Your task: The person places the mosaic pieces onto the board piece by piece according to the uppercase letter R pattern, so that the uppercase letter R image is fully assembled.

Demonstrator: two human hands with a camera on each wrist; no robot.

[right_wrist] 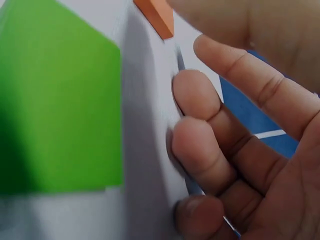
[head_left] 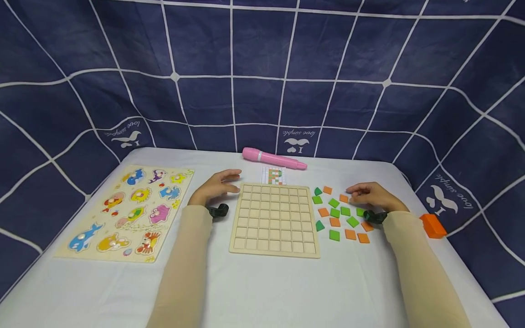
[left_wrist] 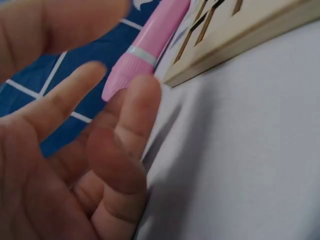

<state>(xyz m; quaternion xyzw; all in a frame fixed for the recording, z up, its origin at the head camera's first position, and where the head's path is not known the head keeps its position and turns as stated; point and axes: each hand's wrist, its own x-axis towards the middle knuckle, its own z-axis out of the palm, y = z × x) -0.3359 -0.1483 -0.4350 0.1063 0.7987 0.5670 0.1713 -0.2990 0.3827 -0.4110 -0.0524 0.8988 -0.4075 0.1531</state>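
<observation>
A wooden grid board (head_left: 274,220) with square compartments lies in the middle of the table. Left of its upper corner, my left hand (head_left: 216,186) rests with loosely bent fingers and holds nothing. My right hand (head_left: 375,196) lies on the right with relaxed fingers, nothing in its grasp. Close to its fingertips is an orange square tile (head_left: 343,198); a green tile (right_wrist: 65,110) looms large in the right wrist view. Several green and orange tiles, such as a green one (head_left: 334,235), are scattered between the board and that hand. A small printed pattern card (head_left: 273,175) touches the board's far edge.
Behind the card lies a pink microphone-shaped pen (head_left: 275,159). A sea-animal peg puzzle (head_left: 127,214) takes up the left side of the table. At the right edge sits an orange block (head_left: 433,226). Dark blue checked cloth (head_left: 262,100) hangs around the white table.
</observation>
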